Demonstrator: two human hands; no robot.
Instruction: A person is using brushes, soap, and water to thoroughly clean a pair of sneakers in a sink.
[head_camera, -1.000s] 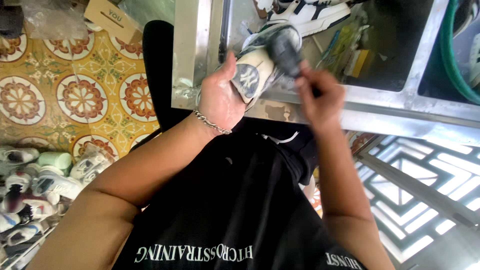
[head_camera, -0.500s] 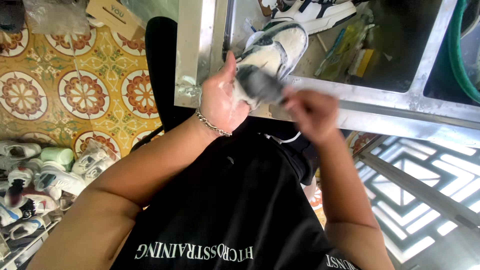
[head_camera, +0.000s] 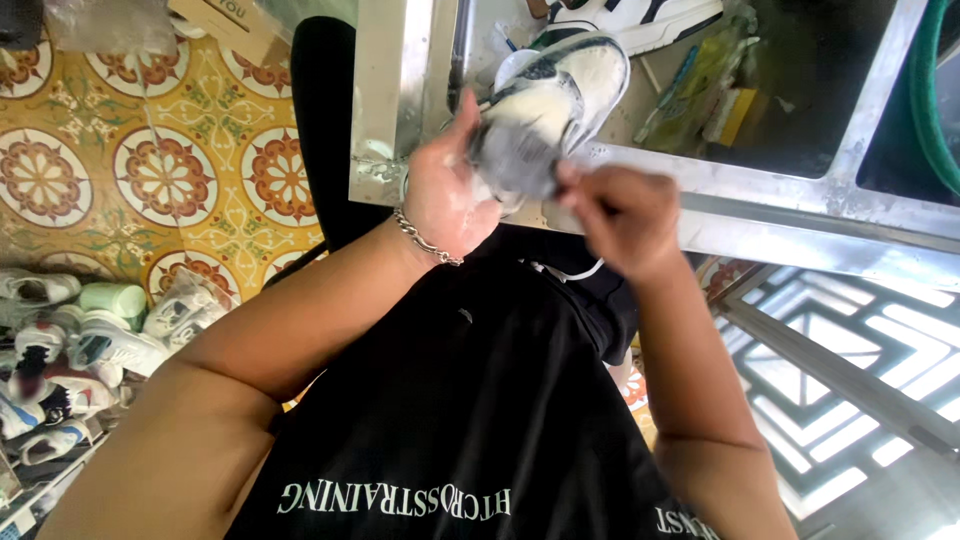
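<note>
Nearest the camera: black shirt with pale lettering, filling the lower frame. Below left, a heap of pale shoes (head_camera: 60, 350) on a patterned yellow tile floor (head_camera: 150, 180); below right, a white lattice grille (head_camera: 850, 350).

Left hand (head_camera: 450, 195): chain bracelet (head_camera: 425, 240) at the wrist, foam on the skin, fingers wrapped around a sneaker (head_camera: 555, 100) from its left side, thumb up along it.

Right hand (head_camera: 620, 220): clenched around a dark brush (head_camera: 520, 155), which is blurred and pressed against the near end of the sneaker.

Sneaker: white with dark panels, coated in pale lather, held tilted over the front rim of a metal sink (head_camera: 760, 190), between the two hands and touching both. A white lace hangs beneath it.

Sink: steel, scuffed, a wet rim running left to right, a basin behind the sneaker. Inside, yellow and green items, too indistinct to identify.

Farther: a second white-and-black sneaker (head_camera: 640, 20) at the top edge, beyond the held one. Green hose (head_camera: 935, 90) curving at the upper right corner.
</note>
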